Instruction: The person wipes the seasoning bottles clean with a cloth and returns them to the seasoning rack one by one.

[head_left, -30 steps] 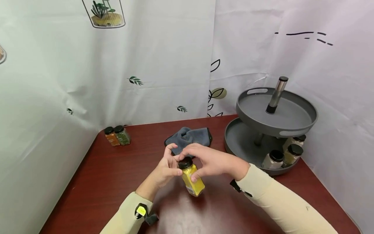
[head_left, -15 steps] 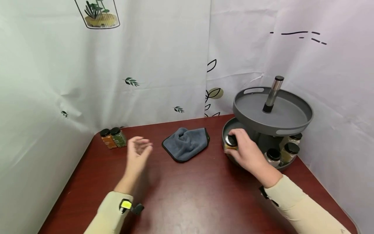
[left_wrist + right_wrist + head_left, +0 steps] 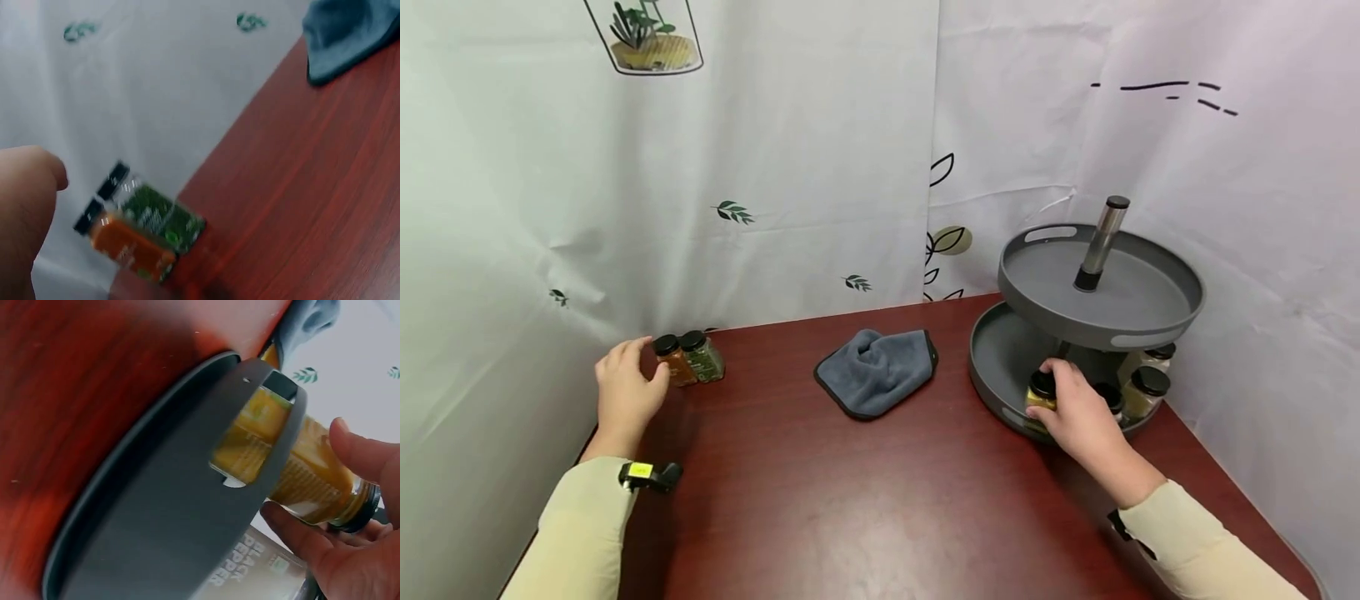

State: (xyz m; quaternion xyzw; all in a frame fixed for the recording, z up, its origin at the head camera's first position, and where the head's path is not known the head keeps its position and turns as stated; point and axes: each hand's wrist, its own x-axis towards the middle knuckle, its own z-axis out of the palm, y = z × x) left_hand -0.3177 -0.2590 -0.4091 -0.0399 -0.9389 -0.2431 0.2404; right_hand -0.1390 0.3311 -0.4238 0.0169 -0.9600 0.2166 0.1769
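Note:
My right hand (image 3: pixel 1081 417) grips a spice jar of yellow powder (image 3: pixel 315 475) with a black lid. The jar is inside the rim of the grey two-tier turntable's lower tray (image 3: pixel 1003 367), and part of it shows through the rim's handle slot in the right wrist view. Beside it is a jar labelled black pepper (image 3: pixel 250 565). At the far left, my left hand (image 3: pixel 627 396) is spread beside an orange spice jar (image 3: pixel 676 362); contact cannot be made out. Against that jar stands a green herb jar (image 3: pixel 703 357), both black-lidded.
A grey-blue cloth (image 3: pixel 876 373) lies on the dark red table (image 3: pixel 820 500) near the back. The upper tray (image 3: pixel 1131 287) overhangs the lower one, where several jars stand at the right, including a black-lidded jar (image 3: pixel 1145 392). White curtains (image 3: pixel 820 150) enclose the table.
Both hands were on the yellow jar in the middle. The right hand carried it right, into the lower tray. The left hand let go and moved left to the orange jar.

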